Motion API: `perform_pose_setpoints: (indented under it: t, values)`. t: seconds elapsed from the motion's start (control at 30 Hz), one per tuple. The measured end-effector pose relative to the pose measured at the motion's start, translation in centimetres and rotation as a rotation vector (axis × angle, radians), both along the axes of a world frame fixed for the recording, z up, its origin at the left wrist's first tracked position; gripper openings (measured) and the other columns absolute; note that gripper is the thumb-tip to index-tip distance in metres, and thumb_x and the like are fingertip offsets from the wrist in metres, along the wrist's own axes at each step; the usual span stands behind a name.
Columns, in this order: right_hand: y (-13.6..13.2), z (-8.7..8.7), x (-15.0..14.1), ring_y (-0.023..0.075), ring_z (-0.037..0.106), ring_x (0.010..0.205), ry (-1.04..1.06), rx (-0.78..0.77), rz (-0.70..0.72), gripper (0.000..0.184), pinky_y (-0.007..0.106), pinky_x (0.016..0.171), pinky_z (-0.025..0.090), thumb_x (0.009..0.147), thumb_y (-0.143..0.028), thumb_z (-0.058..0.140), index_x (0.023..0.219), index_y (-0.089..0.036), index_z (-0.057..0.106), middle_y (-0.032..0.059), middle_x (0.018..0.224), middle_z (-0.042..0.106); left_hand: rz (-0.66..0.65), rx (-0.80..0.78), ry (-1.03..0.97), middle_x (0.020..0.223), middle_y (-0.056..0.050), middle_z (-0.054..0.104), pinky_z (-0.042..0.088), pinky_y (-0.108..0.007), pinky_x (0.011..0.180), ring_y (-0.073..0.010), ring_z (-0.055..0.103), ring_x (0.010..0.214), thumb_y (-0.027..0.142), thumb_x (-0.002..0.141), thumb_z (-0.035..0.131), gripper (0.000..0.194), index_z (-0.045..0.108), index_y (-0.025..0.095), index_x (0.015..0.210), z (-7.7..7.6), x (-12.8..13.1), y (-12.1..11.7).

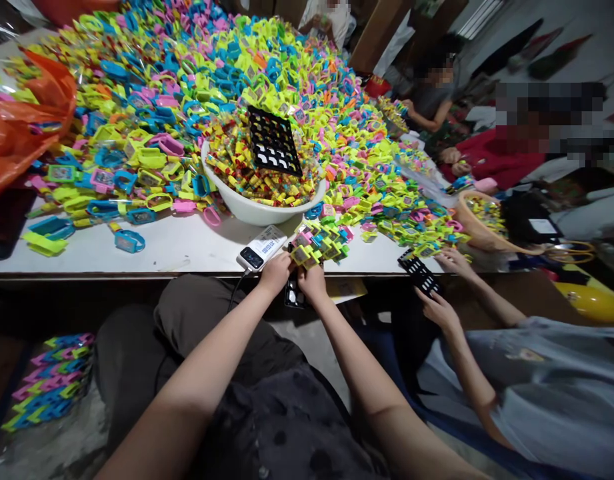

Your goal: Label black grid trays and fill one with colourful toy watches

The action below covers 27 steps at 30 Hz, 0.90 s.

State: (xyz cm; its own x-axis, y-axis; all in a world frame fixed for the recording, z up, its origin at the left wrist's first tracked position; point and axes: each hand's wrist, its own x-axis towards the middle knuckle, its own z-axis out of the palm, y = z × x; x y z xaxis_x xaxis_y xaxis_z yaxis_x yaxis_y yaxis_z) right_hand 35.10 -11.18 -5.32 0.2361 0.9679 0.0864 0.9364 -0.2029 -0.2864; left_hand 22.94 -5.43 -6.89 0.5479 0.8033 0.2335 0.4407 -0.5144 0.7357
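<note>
My left hand (275, 272) is closed at the left edge of a black slotted tray (295, 296) by the table's front edge. My right hand (312, 281) is closed at the tray's right side, its fingertips partly hidden behind yellow-green toy watches (317, 244). These watches cluster at the tray's far end; whether they sit in its slots cannot be made out. Just left of my hands, a white power bank (261, 250) with a dark display and a cable lies on the table. Beyond it stands a white bowl (247, 208) of small yellow wrapped candies, with another black tray (275, 141) resting on top.
A heap of colourful toy watches (187, 93) covers much of the white table (151, 257). An orange plastic bag (27, 127) lies at left. To my right, a co-worker's hands (444, 310) hold another tray. More watches (51, 380) are stacked low at left. Other people sit farther back.
</note>
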Motion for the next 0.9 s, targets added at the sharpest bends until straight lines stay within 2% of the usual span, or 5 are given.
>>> perform_pose_setpoints:
  t: [0.4,0.5,0.63,0.73,0.9]
  values:
    - [-1.1,1.4,-0.9,0.0215,0.058,0.083,0.009,0.05,-0.018,0.025,0.03,0.075,0.041,0.082,-0.028,0.046,0.094,-0.013,0.062,0.0106,0.088,0.065,-0.024,0.009,-0.105,0.096,-0.009,0.057,0.044,-0.032,0.085,-0.0192,0.053,0.095,0.018,0.084,0.046,0.017,0.059,0.013,0.094,0.0,-0.4,0.6]
    - [-3.1,1.8,1.0,0.0176,0.059,0.083,0.059,0.119,-0.155,0.026,0.026,0.077,0.041,0.083,-0.031,0.044,0.093,-0.017,0.063,0.0065,0.088,0.066,-0.02,0.001,-0.117,0.096,-0.009,0.057,0.045,-0.032,0.084,-0.0196,0.053,0.095,0.017,0.083,0.045,0.017,0.058,0.013,0.094,0.0,-0.5,0.5]
    - [-4.2,2.2,6.0,0.0198,0.059,0.081,0.019,0.131,-0.374,0.038,0.03,0.077,0.041,0.086,-0.03,0.033,0.106,-0.011,0.06,0.0106,0.085,0.065,-0.012,-0.017,-0.131,0.094,-0.01,0.056,0.044,-0.033,0.084,-0.0209,0.053,0.094,0.018,0.082,0.046,0.015,0.058,0.013,0.09,0.0,-0.6,0.5]
    - [-2.9,2.2,8.7,0.0198,0.059,0.079,-0.004,0.059,-0.38,0.044,0.03,0.076,0.041,0.082,-0.036,0.044,0.116,-0.011,0.055,0.0089,0.08,0.064,-0.031,-0.034,-0.151,0.094,-0.01,0.056,0.043,-0.033,0.086,-0.0202,0.052,0.095,0.02,0.082,0.046,0.016,0.058,0.013,0.09,-0.1,-0.6,0.6]
    - [-0.7,2.0,9.4,0.0164,0.059,0.076,0.01,-0.048,-0.37,0.028,0.025,0.071,0.041,0.079,-0.038,0.051,0.093,-0.018,0.064,0.0058,0.077,0.065,-0.08,-0.076,-0.18,0.098,-0.008,0.057,0.043,-0.031,0.088,-0.0189,0.053,0.097,0.025,0.08,0.051,0.021,0.059,0.014,0.095,0.1,-0.9,0.9]
